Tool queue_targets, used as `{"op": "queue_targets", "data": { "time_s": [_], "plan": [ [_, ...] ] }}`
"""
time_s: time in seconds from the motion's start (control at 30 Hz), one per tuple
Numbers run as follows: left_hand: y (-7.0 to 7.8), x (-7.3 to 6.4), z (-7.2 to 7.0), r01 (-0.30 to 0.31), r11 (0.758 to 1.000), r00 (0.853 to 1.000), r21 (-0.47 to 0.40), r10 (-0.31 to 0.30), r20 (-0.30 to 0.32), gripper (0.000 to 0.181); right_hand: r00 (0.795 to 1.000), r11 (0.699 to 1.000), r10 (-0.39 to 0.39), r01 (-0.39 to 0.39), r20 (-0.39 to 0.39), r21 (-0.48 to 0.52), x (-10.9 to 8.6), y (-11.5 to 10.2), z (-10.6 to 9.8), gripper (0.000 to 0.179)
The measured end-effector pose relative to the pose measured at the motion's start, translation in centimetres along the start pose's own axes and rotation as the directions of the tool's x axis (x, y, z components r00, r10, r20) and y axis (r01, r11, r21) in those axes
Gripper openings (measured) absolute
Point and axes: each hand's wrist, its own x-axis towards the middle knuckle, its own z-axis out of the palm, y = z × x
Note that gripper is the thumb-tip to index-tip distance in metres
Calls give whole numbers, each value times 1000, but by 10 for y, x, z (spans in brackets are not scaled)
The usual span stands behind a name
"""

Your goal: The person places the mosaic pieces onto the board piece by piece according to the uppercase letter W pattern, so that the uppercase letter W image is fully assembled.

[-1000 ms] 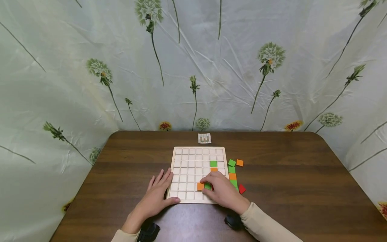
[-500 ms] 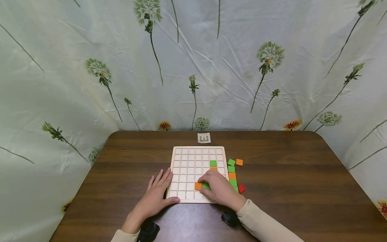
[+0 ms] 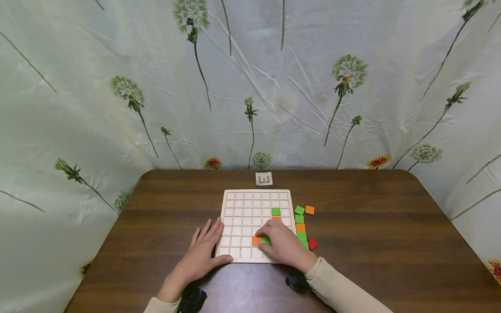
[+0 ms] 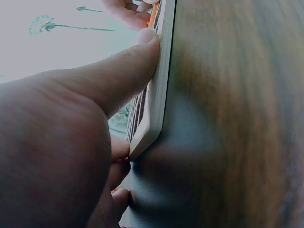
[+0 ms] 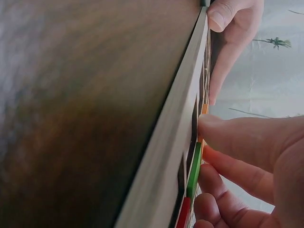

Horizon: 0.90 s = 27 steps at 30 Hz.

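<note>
A pale wooden grid board [image 3: 238, 217] lies on the table. My left hand [image 3: 201, 256] rests along its left edge, fingers spread straight and thumb on the near edge. Over the board's lower right, my right hand [image 3: 287, 243] pinches an orange square tile [image 3: 256, 241] between thumb and index finger. Right beside that tile sits a green tile [image 3: 266, 240], partly under the hand. A red tile [image 5: 183, 213] follows it in the right wrist view. Farther up the board are another green tile [image 3: 275, 211] and a partly covered orange tile [image 3: 276, 218].
Loose tiles line the board's right side: several green tiles [image 3: 299, 219], orange tiles [image 3: 309, 210] and a red piece [image 3: 312, 243]. A small printed grid card [image 3: 264, 178] lies beyond the board on the brown wooden table [image 3: 372, 226]. A flowered cloth [image 3: 297, 87] hangs behind.
My right hand has shifted slightly left with the orange tile, then stayed nearly still over the last half second. My left hand has kept its place.
</note>
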Motion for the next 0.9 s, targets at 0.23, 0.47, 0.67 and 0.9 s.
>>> {"op": "queue_targets", "data": {
  "time_s": [0.23,0.47,0.67,0.9],
  "plan": [
    [0,0,1,2,1000,1000,5,-2,7,100,1000,1000,18,-18,-22,25,-7,6,-4,21],
    [0,2,0,2,1000,1000,6,-2,21,101,995,996,80,-78,-53,34,-13,20,-18,23],
    [0,3,-2,-4,1000,999,3,4,36,101,984,984,165,-160,-72,76,-19,35,-33,24],
    [-1,2,-3,-5,1000,999,7,5,42,102,964,965,255,-249,-78,80,-27,55,-47,28]
  ]
}}
